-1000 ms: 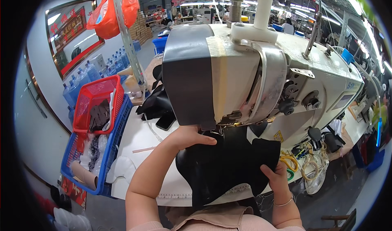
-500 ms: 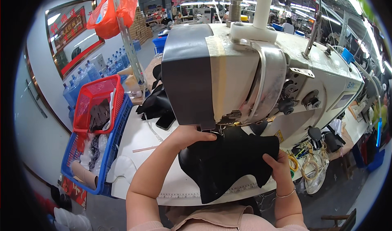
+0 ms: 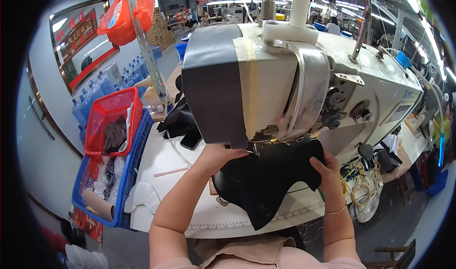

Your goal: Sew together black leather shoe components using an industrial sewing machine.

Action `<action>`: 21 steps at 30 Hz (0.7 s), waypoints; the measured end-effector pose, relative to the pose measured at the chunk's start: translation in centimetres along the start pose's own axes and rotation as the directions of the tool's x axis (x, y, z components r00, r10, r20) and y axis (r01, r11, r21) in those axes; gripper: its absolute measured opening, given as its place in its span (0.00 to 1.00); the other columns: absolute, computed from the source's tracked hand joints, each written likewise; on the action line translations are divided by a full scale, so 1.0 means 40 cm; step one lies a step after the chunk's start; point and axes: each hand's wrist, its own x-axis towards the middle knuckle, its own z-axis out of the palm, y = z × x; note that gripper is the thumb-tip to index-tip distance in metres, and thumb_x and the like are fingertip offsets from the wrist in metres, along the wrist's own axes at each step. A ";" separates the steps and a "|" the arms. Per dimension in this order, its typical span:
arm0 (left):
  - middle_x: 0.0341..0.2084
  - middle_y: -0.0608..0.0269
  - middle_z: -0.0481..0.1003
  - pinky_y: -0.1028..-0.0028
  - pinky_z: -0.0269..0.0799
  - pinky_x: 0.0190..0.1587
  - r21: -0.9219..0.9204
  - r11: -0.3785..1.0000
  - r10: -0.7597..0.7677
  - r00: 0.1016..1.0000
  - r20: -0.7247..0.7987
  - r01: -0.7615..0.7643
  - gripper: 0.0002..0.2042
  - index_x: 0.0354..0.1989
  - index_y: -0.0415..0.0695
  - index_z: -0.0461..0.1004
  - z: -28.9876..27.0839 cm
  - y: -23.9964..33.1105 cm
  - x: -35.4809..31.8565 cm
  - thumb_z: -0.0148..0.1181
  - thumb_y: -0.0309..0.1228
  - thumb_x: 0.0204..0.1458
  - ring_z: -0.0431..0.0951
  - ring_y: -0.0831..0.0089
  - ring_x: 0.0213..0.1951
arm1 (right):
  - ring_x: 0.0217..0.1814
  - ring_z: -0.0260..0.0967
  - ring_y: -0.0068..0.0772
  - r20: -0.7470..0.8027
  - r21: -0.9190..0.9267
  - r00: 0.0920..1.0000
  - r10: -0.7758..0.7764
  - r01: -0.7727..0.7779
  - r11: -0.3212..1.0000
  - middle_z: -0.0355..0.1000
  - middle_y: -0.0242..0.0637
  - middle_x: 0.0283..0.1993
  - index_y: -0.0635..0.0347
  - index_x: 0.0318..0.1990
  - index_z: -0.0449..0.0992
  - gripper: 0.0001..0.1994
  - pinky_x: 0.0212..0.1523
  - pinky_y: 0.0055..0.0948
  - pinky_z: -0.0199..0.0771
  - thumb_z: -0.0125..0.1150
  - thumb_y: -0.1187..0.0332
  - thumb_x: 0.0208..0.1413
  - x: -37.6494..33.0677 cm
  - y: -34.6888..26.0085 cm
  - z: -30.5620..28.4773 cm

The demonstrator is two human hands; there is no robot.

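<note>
A black piece of fabric [image 3: 268,183] lies under the head of a sewing machine [image 3: 285,88], its scalloped lower edge hanging toward me over the white table [image 3: 199,212]. My left hand [image 3: 219,157] is at the fabric's far left, close beside the presser foot [image 3: 252,149]. Its thumb points right along the cloth; the other fingers are mostly hidden. At the right edge, my right hand [image 3: 328,173] pinches the fabric between thumb and fingers. The machine head hides part of the stitching area.
Left of the table, a red basket [image 3: 111,95] rests on a blue crate [image 3: 124,193]. A phone [image 3: 191,139] and dark fabric scraps [image 3: 176,119] lie behind my left arm. Tape rolls [image 3: 361,194] and tangled cords are at the right. A printed ruler strip [image 3: 285,215] follows the front edge.
The fabric has shifted away from me and slightly turned, baring a bit of table at its left. My right hand has moved farther away with its edge; my left hand stays near the presser foot.
</note>
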 end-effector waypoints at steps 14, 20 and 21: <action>0.40 0.58 0.71 0.74 0.65 0.47 -0.027 0.999 -0.019 0.998 0.065 0.020 0.23 0.45 0.36 0.68 -0.022 -0.021 -0.011 0.66 0.23 0.36 0.70 0.69 0.43 | 0.29 0.56 0.24 -0.074 -0.656 0.761 -0.644 0.450 0.607 0.62 0.32 0.31 0.62 0.34 0.65 0.05 0.32 0.24 0.59 0.54 0.73 0.53 -0.110 0.145 0.007; 0.40 0.60 0.71 0.74 0.67 0.47 -0.090 0.992 -0.076 0.989 0.125 0.087 0.26 0.46 0.37 0.68 -0.018 -0.030 -0.014 0.65 0.19 0.33 0.71 0.71 0.42 | 0.44 0.68 0.28 0.083 0.619 0.870 0.486 -0.427 0.659 0.71 0.36 0.43 0.63 0.41 0.72 0.10 0.46 0.27 0.67 0.50 0.68 0.57 -0.168 0.146 0.183; 0.40 0.60 0.71 0.74 0.66 0.47 -0.075 0.996 -0.035 0.993 0.110 0.044 0.26 0.46 0.36 0.68 -0.019 -0.030 -0.012 0.65 0.19 0.33 0.71 0.71 0.42 | 0.44 0.68 0.28 0.080 0.621 0.872 0.483 -0.423 0.660 0.71 0.36 0.43 0.63 0.41 0.72 0.10 0.46 0.27 0.67 0.50 0.68 0.57 -0.157 0.140 0.178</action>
